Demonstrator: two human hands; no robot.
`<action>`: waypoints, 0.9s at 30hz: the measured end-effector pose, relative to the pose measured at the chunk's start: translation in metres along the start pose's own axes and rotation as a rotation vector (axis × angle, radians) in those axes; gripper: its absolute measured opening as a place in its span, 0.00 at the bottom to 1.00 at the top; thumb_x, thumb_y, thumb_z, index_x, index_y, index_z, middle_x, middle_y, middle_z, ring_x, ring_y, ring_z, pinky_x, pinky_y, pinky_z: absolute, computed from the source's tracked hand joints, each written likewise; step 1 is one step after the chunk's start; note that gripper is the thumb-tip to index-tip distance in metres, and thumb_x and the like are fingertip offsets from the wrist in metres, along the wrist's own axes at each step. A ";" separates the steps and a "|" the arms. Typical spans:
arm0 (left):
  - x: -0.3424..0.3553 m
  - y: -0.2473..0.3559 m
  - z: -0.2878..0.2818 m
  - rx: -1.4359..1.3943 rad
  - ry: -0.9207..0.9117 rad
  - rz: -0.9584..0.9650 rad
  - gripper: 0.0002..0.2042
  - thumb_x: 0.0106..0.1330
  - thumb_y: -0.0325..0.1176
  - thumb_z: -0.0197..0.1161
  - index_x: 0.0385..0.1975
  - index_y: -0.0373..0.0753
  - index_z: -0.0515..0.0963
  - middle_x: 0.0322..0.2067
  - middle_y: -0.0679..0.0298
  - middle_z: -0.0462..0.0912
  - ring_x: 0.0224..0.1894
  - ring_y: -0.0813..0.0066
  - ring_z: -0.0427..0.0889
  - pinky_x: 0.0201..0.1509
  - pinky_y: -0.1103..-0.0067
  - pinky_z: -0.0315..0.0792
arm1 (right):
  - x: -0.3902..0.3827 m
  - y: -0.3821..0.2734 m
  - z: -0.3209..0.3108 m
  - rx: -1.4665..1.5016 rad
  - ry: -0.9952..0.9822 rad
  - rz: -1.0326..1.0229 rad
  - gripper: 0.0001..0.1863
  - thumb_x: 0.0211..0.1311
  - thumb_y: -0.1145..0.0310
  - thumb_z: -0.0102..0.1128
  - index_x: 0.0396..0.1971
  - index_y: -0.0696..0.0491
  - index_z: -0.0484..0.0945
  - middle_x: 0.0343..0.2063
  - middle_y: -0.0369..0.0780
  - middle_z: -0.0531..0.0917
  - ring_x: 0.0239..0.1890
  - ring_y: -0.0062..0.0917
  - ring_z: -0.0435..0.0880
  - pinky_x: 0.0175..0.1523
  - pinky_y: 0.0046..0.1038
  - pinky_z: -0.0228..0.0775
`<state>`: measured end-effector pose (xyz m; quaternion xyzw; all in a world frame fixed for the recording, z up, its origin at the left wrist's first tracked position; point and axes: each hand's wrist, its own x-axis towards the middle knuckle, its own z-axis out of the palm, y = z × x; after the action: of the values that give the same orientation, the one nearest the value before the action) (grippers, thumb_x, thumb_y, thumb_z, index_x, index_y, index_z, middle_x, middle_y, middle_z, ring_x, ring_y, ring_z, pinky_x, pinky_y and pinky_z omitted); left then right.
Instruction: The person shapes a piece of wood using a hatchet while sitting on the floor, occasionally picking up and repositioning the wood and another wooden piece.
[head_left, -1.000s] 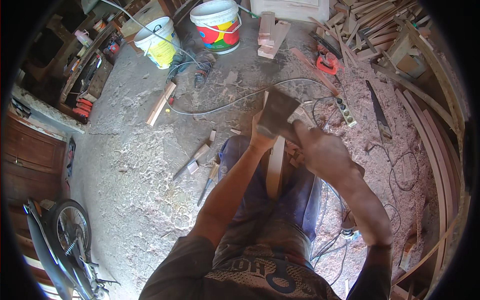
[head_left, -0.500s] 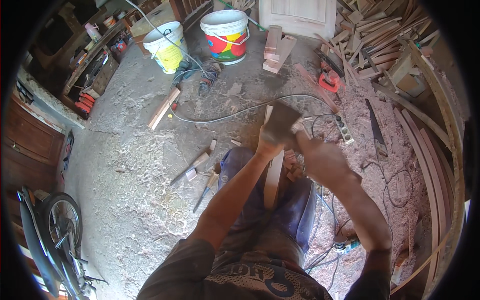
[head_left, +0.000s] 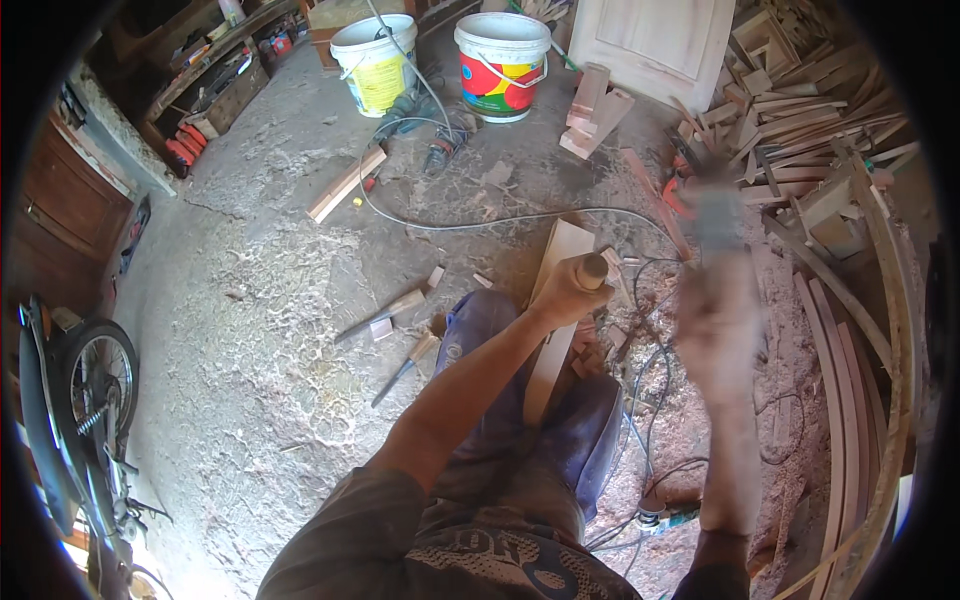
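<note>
My left hand (head_left: 568, 300) is closed around the wooden handle of a chisel (head_left: 591, 268), whose round butt points up at me. The chisel's blade is hidden below the fist. It stands over a pale wooden board (head_left: 543, 375) that lies lengthwise between my legs. Off to the right, my right hand (head_left: 718, 325) is raised, smeared by motion, and wrapped around the handle of a blocky mallet (head_left: 720, 218). The mallet is apart from the chisel. Two other wooden-handled chisels lie on the floor left of my knee, one farther off (head_left: 385, 313) and one nearer (head_left: 405, 368).
Two paint buckets (head_left: 502, 70) stand at the back beside power tools (head_left: 440, 145) and a cable. A socket strip's cords and a grinder (head_left: 655, 518) lie to the right. Scrap wood (head_left: 810, 110) fills the far right; a motorcycle (head_left: 90, 390) stands left.
My right hand has swung the mallet up and to the right, away from the chisel. My left hand stays on the chisel over the board. The view has shifted slightly.
</note>
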<state>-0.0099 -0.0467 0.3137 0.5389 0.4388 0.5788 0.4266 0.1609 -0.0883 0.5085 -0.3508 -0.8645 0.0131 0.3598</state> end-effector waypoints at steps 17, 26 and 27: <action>-0.001 -0.010 0.015 -0.036 -0.019 0.071 0.09 0.56 0.29 0.73 0.29 0.39 0.77 0.26 0.71 0.80 0.30 0.85 0.76 0.36 0.79 0.73 | -0.002 -0.030 -0.041 -0.106 0.284 -0.042 0.15 0.63 0.73 0.56 0.48 0.58 0.69 0.19 0.49 0.79 0.19 0.41 0.79 0.25 0.42 0.71; -0.041 -0.006 0.005 0.125 0.042 0.116 0.09 0.55 0.27 0.72 0.32 0.37 0.77 0.28 0.67 0.81 0.33 0.80 0.80 0.38 0.76 0.74 | -0.109 0.014 0.046 0.140 -0.386 0.582 0.19 0.58 0.76 0.58 0.50 0.61 0.68 0.23 0.51 0.83 0.22 0.44 0.85 0.26 0.42 0.74; -0.044 -0.008 -0.002 0.118 0.022 0.159 0.09 0.55 0.27 0.71 0.31 0.37 0.76 0.27 0.67 0.81 0.33 0.80 0.80 0.37 0.77 0.74 | -0.119 0.007 0.043 0.233 -0.316 0.596 0.19 0.58 0.75 0.60 0.50 0.61 0.69 0.22 0.48 0.82 0.21 0.39 0.85 0.25 0.39 0.73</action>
<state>-0.0092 -0.0876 0.2948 0.5900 0.4327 0.5897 0.3421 0.1970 -0.1470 0.4020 -0.5378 -0.7617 0.2702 0.2399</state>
